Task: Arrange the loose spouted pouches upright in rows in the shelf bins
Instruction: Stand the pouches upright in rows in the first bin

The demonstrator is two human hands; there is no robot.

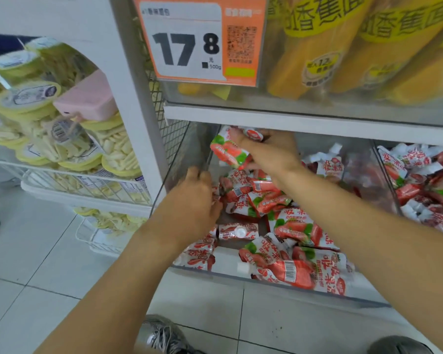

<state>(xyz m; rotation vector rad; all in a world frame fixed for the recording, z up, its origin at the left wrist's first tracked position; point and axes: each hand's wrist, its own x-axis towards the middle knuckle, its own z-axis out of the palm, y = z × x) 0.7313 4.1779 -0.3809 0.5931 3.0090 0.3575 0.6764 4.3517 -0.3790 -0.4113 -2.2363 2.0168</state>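
Head view, right hand [269,149] gripping pouch [229,152] above the bin [189,154], left hand [197,200] relaxed, holding nothing

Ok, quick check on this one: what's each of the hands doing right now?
Left hand: fingers reach into the loose pouches at the clear bin's left wall; grip cannot be told.
Right hand: holding strawberry spouted pouches.

Pale grey square floor tiles [49,272] with dark grout run under a white metal shelving upright [128,80]. Beside it stands a white wire basket rack [69,180]. An orange-and-white price tag [197,42] hangs on the upper shelf edge.
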